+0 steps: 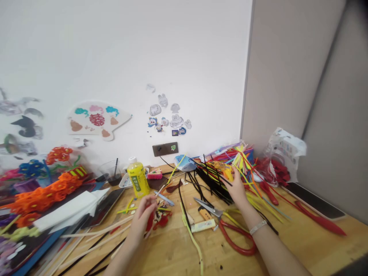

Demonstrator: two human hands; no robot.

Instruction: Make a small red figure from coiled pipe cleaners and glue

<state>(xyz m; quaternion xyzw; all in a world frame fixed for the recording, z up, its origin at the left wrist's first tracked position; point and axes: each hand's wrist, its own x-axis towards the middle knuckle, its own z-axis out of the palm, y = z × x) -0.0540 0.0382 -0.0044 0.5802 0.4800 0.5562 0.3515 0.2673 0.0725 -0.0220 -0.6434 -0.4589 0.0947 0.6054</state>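
Hands: apart, the scissors lying between them and nearer the body; neither hand touches the scissors.

Left hand (pixel 140 220): closed on a red chenille piece (pixel 149 223), which is partly hidden by the fingers, so its exact shape cannot be told.

Right hand (pixel 237 189): raised and curled against a yellow-orange chenille bundle (pixel 222 170); the exact grip is hard to tell. A silver bracelet (pixel 258 227) circles the wrist.

Landmark: red-handled scissors (pixel 211 209) lying flat on the wooden bench (pixel 304 245).

Held things: the red chenille piece is left of the scissors, and the yellow-orange chenille bundle is beyond them.

Nearby: black pipe cleaners (pixel 211 184) lie just beyond the scissors. A yellow-capped bottle (pixel 138 177) stands well to their left, and orange chenille flowers (pixel 37 199) lie farther left. A white plastic bag (pixel 284 151) sits beyond and to their right.

Handling: chenille wire springs back, so pinching close to the bend should give the neatest shape. Working clear of the loose stems should help avoid snags.
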